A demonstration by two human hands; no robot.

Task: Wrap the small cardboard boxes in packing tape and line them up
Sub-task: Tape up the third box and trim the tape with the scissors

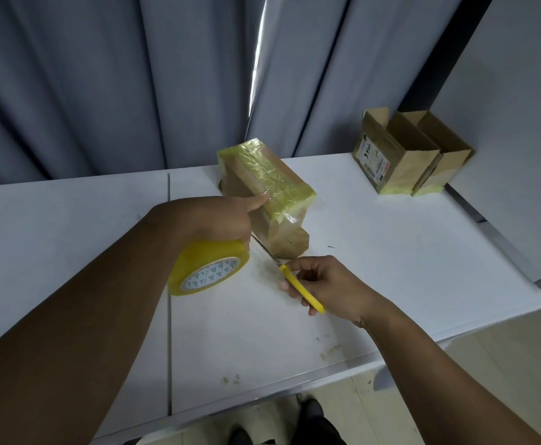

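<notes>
Three small cardboard boxes stand on the white table, with one tape roll and one pair of scissors in use.

The taped box sits near the middle of the table toward the far edge, turned at an angle. Yellowish clear tape covers its top and both ends, and one brown flap shows at its near lower corner. The other two stand touching side by side at the far right corner, well apart from it: the labelled box on the left and the plain box on the right. Both have their top flaps up and a yellowish band along the base.

The left hand reaches in from the lower left, forearm stretched out. Its fingers curl over the tape roll, gripping it just above the table, while the index finger points forward and presses the near top edge of the taped box.

The right hand comes in from the lower right, fingers closed round the yellow handle of the scissors. The blades point up and left, toward the gap between roll and box. Whether a strip of tape lies between them cannot be told.

A grey curtain hangs behind the table, and dark shoes show below its near edge.
</notes>
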